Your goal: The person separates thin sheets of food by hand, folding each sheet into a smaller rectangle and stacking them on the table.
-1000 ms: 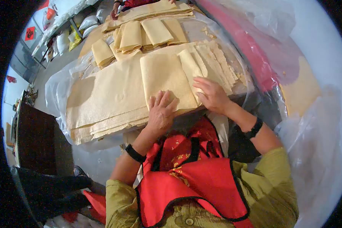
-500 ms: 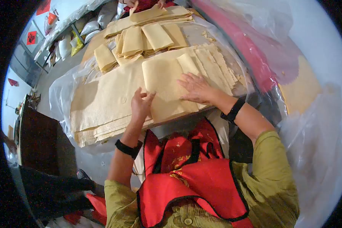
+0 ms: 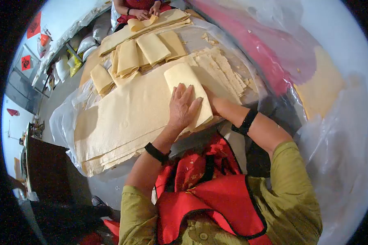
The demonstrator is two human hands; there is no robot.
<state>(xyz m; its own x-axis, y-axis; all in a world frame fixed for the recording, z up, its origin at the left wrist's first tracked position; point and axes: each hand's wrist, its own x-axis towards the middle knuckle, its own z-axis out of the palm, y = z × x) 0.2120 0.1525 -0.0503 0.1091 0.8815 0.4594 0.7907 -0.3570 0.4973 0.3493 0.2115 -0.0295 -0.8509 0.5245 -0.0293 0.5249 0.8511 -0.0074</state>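
Observation:
A folded pale-yellow sheet [image 3: 180, 74], which looks like bean curd sheet, lies across a wide stack of flat sheets [image 3: 122, 110]. My left hand [image 3: 185, 107] rests flat on the folded sheet, fingers stretched out and slightly spread. At the right edge of the folded sheet is my right hand [image 3: 211, 100]; its fingers are hidden behind or under that edge, so their grip does not show. Ragged sheet edges [image 3: 229, 75] show at the right end of the stack.
Several folded bundles [image 3: 152, 49] lie beyond the stack, with another long stack [image 3: 145, 30] farther back. A co-worker's hands [image 3: 148, 13] handle a sheet there. Clear plastic [image 3: 61, 112] hangs at the table's left; pink plastic [image 3: 270, 69] lies right. A dark cabinet [image 3: 49, 163] stands left.
My left hand has moved right and now lies on the folded sheet. That sheet has been folded over to the right. My right hand has gone from on top to its right edge.

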